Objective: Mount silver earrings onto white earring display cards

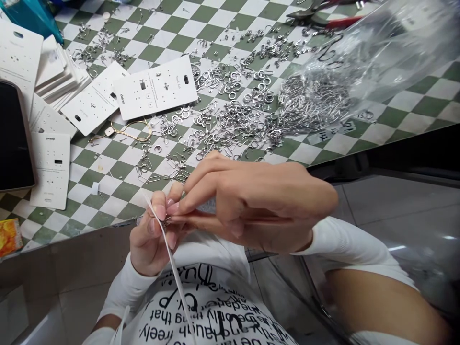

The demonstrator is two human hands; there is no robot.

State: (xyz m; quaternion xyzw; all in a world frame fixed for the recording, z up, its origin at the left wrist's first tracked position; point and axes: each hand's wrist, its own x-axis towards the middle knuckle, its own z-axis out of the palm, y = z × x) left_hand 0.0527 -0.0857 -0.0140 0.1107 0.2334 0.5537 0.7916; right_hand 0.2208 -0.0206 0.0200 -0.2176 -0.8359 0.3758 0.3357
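Two bare hands meet just off the near edge of the checked worktop (89, 211), a small metal piece (165, 222) at their fingertips. The left hand (147, 239) has thumb and fingers pinched on it; a slim white strip (174, 266) crosses those fingers. The right hand (247, 201) brings its fingertips together at the same spot, but I cannot tell whether they clamp the piece. Loose metal rings and clips (230, 115) spread from near the near edge toward the far edge, reaching a clear bag (406, 48) on the right. Pliers (305, 18) lie toward the far edge. White cards (156, 88) overlap toward the left edge, near a phone (14, 136).
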